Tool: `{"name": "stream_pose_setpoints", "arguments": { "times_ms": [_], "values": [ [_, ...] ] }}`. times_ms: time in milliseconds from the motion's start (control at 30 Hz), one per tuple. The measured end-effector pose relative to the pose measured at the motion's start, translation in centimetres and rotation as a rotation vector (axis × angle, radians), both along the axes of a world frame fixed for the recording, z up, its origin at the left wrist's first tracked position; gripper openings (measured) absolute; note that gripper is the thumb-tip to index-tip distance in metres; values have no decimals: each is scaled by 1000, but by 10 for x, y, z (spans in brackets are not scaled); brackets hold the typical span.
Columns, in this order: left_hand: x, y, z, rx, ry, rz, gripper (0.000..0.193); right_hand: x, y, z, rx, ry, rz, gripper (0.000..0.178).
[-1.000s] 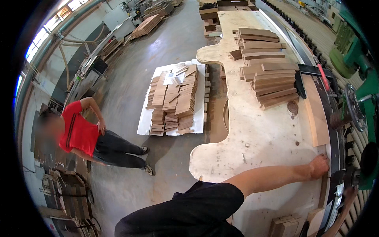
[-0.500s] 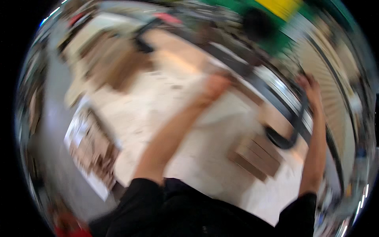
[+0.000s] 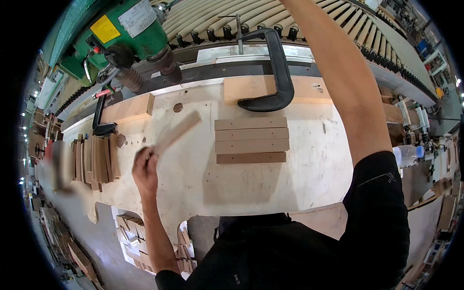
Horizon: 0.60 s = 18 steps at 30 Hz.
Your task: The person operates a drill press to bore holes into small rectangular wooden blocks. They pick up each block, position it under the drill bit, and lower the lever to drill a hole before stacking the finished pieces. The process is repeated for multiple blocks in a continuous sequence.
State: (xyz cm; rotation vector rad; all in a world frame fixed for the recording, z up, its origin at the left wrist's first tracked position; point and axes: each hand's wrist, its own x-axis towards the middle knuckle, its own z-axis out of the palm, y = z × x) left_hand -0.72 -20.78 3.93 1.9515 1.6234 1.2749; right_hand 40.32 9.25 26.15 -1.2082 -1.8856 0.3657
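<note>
My left hand (image 3: pixel 146 166) is closed around one end of a short wooden strip (image 3: pixel 181 129), which slants up to the right above the pale worktable (image 3: pixel 186 191) and is smeared by motion. My right forearm stretches up past the top edge, so that hand is out of view. To the right of the strip lie several brown wooden pieces (image 3: pixel 251 134) side by side, small holes showing in them. A stack of similar strips (image 3: pixel 99 159) stands at the table's left end.
A green machine (image 3: pixel 130 36), apparently a drill press, rises at the back left. A black C-clamp (image 3: pixel 280 72) grips a board (image 3: pixel 309 89) at the back; another clamp (image 3: pixel 101 118) sits left. Behind runs a roller conveyor (image 3: pixel 212 21). Wood pieces (image 3: pixel 133 237) lie below the table.
The view has swung round and sharpened. My left hand now holds a strip clear of the drill area. My right hand, earlier near the clamp, has gone out past the top edge.
</note>
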Motion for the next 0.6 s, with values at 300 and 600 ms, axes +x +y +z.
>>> {"name": "stream_pose_setpoints", "arguments": {
  "times_ms": [300, 600],
  "values": [
    [129, -51, 13, 44, 69, -268, 24, -1, 3, 7, -24, 35, 24, 29],
    [135, -45, -18, 78, 75, -164, 25, -13, 8, -1, -15, 14, 62, 30]
  ]
}}
